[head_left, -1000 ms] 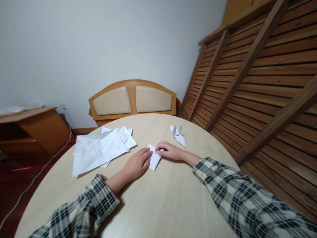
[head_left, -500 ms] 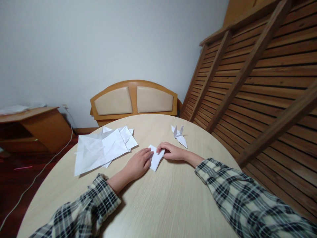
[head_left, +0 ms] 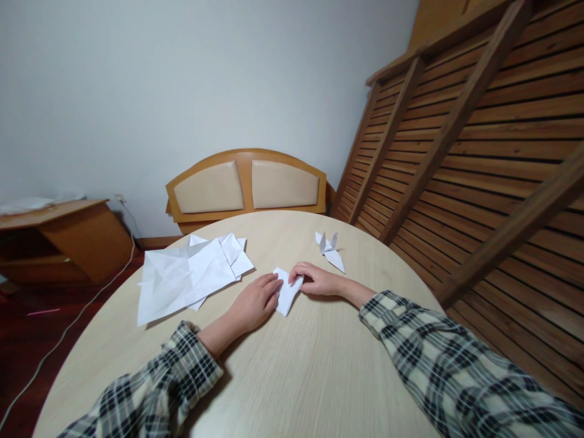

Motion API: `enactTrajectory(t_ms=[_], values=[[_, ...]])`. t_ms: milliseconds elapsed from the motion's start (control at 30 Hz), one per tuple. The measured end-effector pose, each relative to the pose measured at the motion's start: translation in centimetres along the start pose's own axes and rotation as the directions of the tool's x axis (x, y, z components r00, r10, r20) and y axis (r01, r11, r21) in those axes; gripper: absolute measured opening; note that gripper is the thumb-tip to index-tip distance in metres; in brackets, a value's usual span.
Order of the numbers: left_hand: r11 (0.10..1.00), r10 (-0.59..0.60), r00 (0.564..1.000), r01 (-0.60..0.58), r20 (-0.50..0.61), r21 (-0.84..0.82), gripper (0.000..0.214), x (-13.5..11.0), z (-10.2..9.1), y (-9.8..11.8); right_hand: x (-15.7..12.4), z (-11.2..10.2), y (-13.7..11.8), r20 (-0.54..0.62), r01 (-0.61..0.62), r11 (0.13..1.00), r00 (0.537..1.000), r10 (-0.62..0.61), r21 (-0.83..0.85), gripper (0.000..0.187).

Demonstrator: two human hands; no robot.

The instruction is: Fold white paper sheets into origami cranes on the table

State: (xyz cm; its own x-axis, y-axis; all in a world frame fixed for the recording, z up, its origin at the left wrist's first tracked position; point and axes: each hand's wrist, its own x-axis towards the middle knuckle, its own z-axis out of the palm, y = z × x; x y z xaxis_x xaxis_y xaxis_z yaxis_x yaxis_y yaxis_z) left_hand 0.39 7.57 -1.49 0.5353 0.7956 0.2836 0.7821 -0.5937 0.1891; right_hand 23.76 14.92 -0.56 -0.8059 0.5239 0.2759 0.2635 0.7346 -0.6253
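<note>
Held folded paper (head_left: 287, 298) along its left side under extended fingers of left hand (head_left: 253, 303); pinched its far right edge with curled fingers of right hand (head_left: 319, 281).

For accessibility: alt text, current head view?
Left hand rests on a small folded white paper, right hand holding its edge, on a pale round wood-grain table. A white origami bird sits beyond; creased white paper sheets lie left.

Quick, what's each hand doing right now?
Left hand: open, laid flattish over the left side of the folded white paper.
Right hand: closed, holding that paper's right edge.
</note>
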Motion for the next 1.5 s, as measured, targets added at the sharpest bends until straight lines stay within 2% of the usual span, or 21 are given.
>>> enactTrajectory(t_ms=[167,600,1033,1233,1500], values=[[1.000,0.003,1.000,-0.003,-0.009,-0.003,0.040,0.0,0.1,-0.1,0.0,0.1,-0.1,0.001,-0.007,1.000,1.000,0.007,-0.013,0.039],[1.000,-0.020,1.000,0.020,0.005,0.002,0.041,0.0,-0.3,0.3,0.0,0.2,0.2,0.004,0.001,0.999,1.000,-0.001,-0.052,0.041],[0.999,-0.027,1.000,0.027,-0.002,-0.025,0.040,0.0,-0.2,0.3,0.0,0.4,0.0,-0.054,0.007,0.998,0.998,-0.010,-0.064,0.030],[0.993,-0.053,0.998,0.049,-0.029,-0.105,0.040,-0.1,-0.1,-0.1,0.0,0.6,0.2,-0.094,-0.018,0.999,0.996,0.014,-0.051,0.030],[0.981,-0.066,0.998,0.063,-0.009,-0.186,0.057,0.0,-1.1,0.5,0.0,1.0,0.7,-0.171,-0.054,0.998,0.984,0.050,-0.018,0.021]])
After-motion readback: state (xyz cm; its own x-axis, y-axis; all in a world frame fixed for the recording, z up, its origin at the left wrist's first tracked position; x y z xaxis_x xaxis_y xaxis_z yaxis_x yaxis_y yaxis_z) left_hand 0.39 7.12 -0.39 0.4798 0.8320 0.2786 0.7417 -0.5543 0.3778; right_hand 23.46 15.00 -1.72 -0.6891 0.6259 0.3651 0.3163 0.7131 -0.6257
